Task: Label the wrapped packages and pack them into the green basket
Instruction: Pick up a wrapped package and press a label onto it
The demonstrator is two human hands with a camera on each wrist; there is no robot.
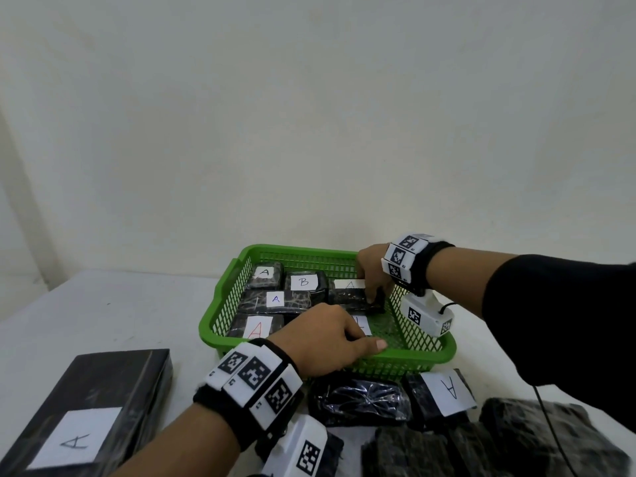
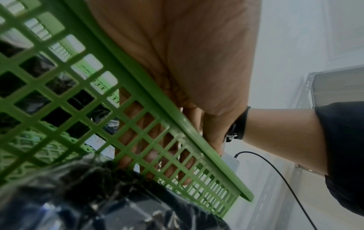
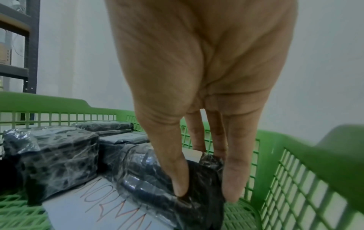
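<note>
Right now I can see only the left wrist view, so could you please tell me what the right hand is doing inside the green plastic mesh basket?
Observer: The right hand pinches one end of a black film-wrapped package between thumb and fingers, near the right wall of the green plastic mesh basket.
Operator: Thank you. Does that package carry a label?
Observer: Yes, the head view shows a white paper label on its top; the hand partly hides the letter.
Operator: Is anything outside the basket unlabelled?
Observer: A shiny black wrapped package on the table just in front of the basket shows no label.
</note>
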